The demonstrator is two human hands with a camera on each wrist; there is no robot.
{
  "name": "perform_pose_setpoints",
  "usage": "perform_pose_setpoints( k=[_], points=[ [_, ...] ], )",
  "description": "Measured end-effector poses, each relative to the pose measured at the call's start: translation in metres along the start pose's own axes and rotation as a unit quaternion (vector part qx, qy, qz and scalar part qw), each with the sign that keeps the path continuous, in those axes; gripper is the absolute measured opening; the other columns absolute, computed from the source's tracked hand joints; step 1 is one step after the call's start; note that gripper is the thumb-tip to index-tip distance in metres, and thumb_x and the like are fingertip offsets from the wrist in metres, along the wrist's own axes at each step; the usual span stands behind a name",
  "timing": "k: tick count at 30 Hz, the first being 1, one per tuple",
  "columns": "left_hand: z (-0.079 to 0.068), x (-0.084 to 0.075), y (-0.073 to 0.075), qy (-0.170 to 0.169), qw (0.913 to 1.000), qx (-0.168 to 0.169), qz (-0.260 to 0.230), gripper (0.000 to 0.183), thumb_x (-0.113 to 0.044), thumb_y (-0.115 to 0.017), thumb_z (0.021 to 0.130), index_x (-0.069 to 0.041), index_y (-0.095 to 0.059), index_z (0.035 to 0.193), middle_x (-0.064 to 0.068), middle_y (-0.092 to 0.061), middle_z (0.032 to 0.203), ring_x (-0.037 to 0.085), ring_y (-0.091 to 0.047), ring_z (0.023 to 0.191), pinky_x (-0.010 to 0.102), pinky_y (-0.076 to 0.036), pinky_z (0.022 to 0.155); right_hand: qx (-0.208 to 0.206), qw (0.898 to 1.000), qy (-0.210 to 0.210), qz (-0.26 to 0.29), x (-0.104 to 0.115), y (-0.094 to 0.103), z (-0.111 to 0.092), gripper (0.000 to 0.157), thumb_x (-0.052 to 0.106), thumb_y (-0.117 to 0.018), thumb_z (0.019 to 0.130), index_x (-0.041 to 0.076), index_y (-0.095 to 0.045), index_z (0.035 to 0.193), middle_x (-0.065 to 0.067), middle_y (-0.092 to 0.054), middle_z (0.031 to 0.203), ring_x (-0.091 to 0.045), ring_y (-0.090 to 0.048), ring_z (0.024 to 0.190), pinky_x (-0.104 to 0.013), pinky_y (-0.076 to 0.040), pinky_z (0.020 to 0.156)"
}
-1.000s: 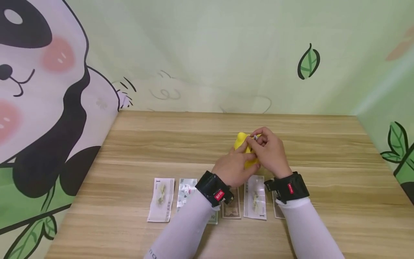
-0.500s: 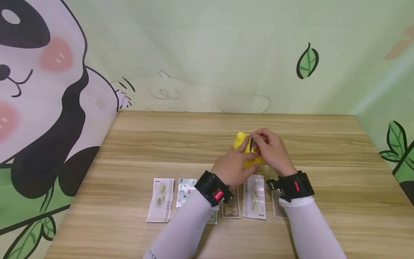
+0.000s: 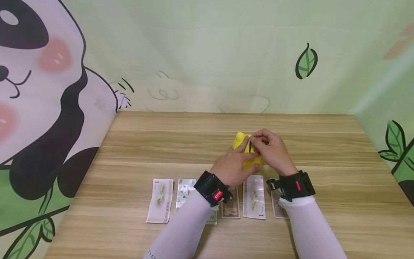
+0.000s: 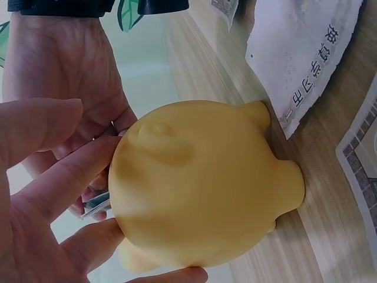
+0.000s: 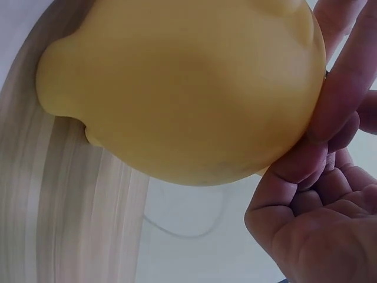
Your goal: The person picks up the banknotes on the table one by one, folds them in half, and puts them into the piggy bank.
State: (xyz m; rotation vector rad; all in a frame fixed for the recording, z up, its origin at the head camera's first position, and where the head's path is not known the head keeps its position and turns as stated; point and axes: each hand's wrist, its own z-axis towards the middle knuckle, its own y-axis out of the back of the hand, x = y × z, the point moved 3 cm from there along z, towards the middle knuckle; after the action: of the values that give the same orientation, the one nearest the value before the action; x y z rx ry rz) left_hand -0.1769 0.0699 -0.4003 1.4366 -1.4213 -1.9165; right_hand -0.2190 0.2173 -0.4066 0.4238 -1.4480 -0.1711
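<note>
A yellow piggy bank (image 3: 239, 138) stands on its feet on the wooden table, its curled tail visible in the left wrist view. My left hand (image 3: 230, 167) rests on its top, fingers spread and fairly straight around a dark narrow strip, likely the slot. Beside these fingers my right hand (image 3: 273, 149) has thumb and index fingertips pinched together at the top of the bank. A small folded slip (image 4: 97, 203), probably a banknote, shows by the fingers in the left wrist view. How far it sits in the bank is hidden.
Several banknotes lie in a row nearer me: a pale one (image 3: 160, 200) at left, a greenish one (image 3: 185, 189), a brown one (image 3: 231, 210), another pale one (image 3: 254, 198) and a partly covered one (image 3: 279, 205). A printed panda backdrop (image 3: 194, 64) borders the table's rear.
My right hand has shifted slightly right and down at the bank's top; the light-coloured bit seen there earlier no longer shows, and a dark strip does. My left hand stays on the bank.
</note>
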Motion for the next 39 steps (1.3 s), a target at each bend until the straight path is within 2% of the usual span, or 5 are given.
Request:
perform_pose_setpoints(
  k=[8, 15, 22, 32, 39],
  points=[
    [-0.0008, 0.0016, 0.0008, 0.003, 1.0, 0.0, -0.004, 0.041, -0.048, -0.05, 0.098, -0.035, -0.053, 0.137, 0.003, -0.012, 0.159, 0.052, -0.03, 0.126, 0.028, -0.048, 0.04, 0.018, 1.0, -0.002, -0.009, 0.0021, 0.001, -0.0007, 0.023, 0.024, -0.059, 0.097, 0.003, -0.062, 0.106, -0.018, -0.062, 0.085, -0.026, -0.057, 0.071, -0.029, -0.053, 0.06],
    [-0.0002, 0.0013, 0.0004, -0.003, 1.0, -0.002, 0.008, 0.041, -0.046, -0.05, 0.099, -0.033, -0.053, 0.137, 0.004, -0.013, 0.159, 0.051, -0.031, 0.126, 0.053, -0.058, 0.074, 0.017, 1.0, 0.001, -0.019, 0.0036, 0.0018, -0.001, 0.019, 0.02, -0.064, 0.094, 0.003, -0.065, 0.103, -0.019, -0.064, 0.085, -0.025, -0.059, 0.07, -0.03, -0.053, 0.058],
    [-0.0002, 0.0017, 0.0005, -0.005, 1.0, 0.0, 0.006, 0.041, -0.046, -0.05, 0.098, -0.031, -0.054, 0.137, 0.005, -0.013, 0.159, 0.05, -0.031, 0.127, 0.056, -0.054, 0.084, 0.014, 0.999, 0.01, -0.045, 0.0022, 0.0019, -0.0004, 0.012, 0.017, -0.069, 0.09, 0.005, -0.067, 0.093, -0.014, -0.067, 0.083, -0.024, -0.061, 0.069, -0.029, -0.052, 0.054],
    [-0.0003, 0.0029, 0.0014, 0.0, 1.0, 0.002, 0.008, 0.042, -0.047, -0.049, 0.099, -0.033, -0.052, 0.138, 0.004, -0.011, 0.159, 0.051, -0.031, 0.127, 0.053, -0.058, 0.074, 0.008, 0.991, 0.036, -0.126, 0.0079, 0.0047, -0.001, 0.007, 0.017, -0.071, 0.088, 0.01, -0.071, 0.089, -0.007, -0.069, 0.08, -0.019, -0.059, 0.066, -0.031, -0.048, 0.052],
    [-0.0017, 0.0016, 0.0025, 0.0, 1.0, 0.001, 0.004, 0.043, -0.047, -0.049, 0.098, -0.033, -0.051, 0.139, 0.004, -0.012, 0.159, 0.051, -0.032, 0.126, 0.048, -0.059, 0.068, 0.021, 0.993, 0.011, -0.115, 0.0028, 0.0064, -0.0005, 0.01, 0.017, -0.073, 0.087, 0.009, -0.07, 0.09, -0.009, -0.068, 0.082, -0.021, -0.058, 0.069, -0.031, -0.047, 0.053]
  ],
)
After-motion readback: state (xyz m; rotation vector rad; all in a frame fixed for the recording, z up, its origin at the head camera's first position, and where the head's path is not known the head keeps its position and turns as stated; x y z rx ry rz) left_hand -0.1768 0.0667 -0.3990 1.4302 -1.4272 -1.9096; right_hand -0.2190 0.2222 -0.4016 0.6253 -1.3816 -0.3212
